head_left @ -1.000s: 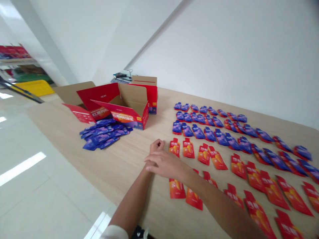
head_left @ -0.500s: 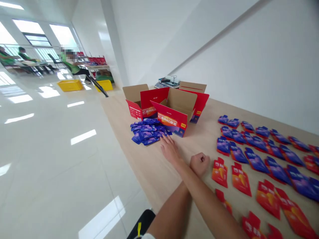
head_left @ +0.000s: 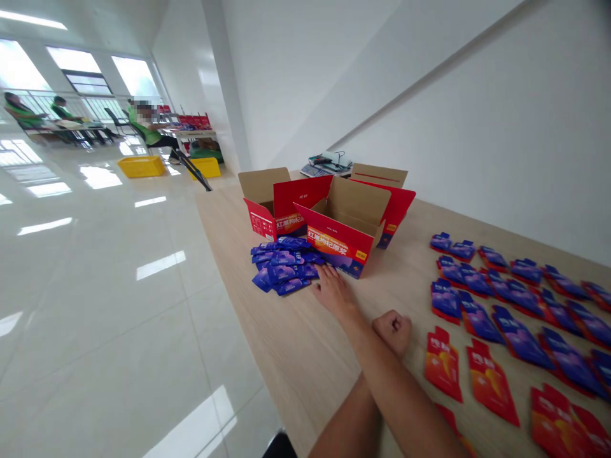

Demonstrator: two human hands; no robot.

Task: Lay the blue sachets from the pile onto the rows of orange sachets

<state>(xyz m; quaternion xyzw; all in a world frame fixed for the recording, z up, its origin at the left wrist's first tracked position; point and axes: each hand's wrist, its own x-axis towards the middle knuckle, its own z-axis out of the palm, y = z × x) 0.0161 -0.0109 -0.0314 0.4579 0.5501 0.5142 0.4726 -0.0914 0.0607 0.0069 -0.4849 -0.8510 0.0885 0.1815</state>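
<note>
My arms are crossed over the wooden table (head_left: 286,343). My right hand (head_left: 331,289) reaches across to the left, fingers apart and palm down, with its fingertips at the edge of a loose pile of purple sachets (head_left: 282,267). It holds nothing. My left hand (head_left: 394,331) rests on the table as a closed fist, partly under my right forearm, just left of the red sachets (head_left: 443,364). An open red cardboard box (head_left: 346,232) stands just behind the purple pile.
Rows of purple sachets (head_left: 506,296) and red sachets lie flat across the right of the table. A second open red box (head_left: 272,207) stands behind the pile. The table's edge runs along a glossy floor. Yellow crates (head_left: 142,166) and seated people are far off.
My right hand has gone from the red sachets leftward to the purple pile, and my view has swung left. My left hand has stayed a fist on the table.
</note>
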